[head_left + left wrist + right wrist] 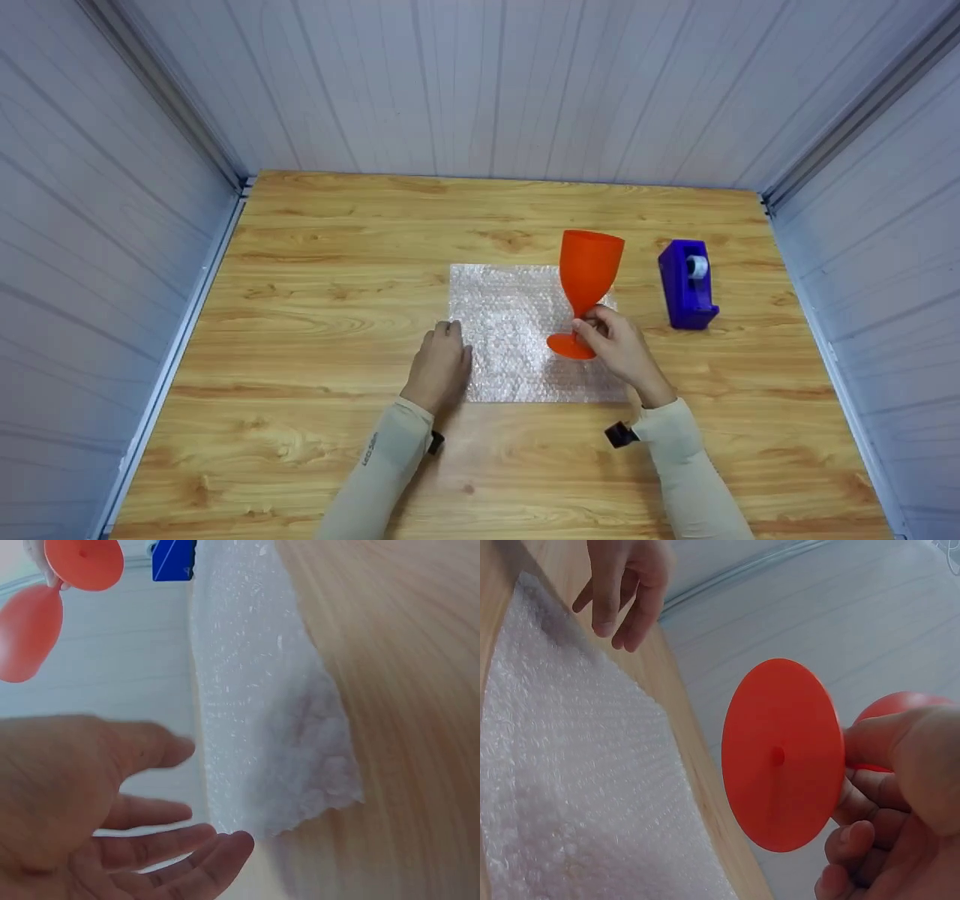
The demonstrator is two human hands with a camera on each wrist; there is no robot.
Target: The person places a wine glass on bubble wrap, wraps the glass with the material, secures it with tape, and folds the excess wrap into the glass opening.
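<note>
An orange goblet [589, 266] is held upright above the bubble wrap, its stem pinched between the thumb and fingers of my right hand [622, 352]. In the right wrist view the round foot of the goblet [780, 757] faces the camera, and the bowl is partly hidden behind the hand. The sheet of bubble wrap [510, 337] lies flat on the table. At its left edge is my left hand [439, 364], holding nothing. In the left wrist view that hand [112, 810] has its fingers loosely extended beside the wrap, apart from the goblet.
A blue tape dispenser [686, 289] with a roll of clear tape [697, 267] stands on the wooden table [322, 300], to the right of the wrap. White panel walls [465, 90] rise at the back and along both sides.
</note>
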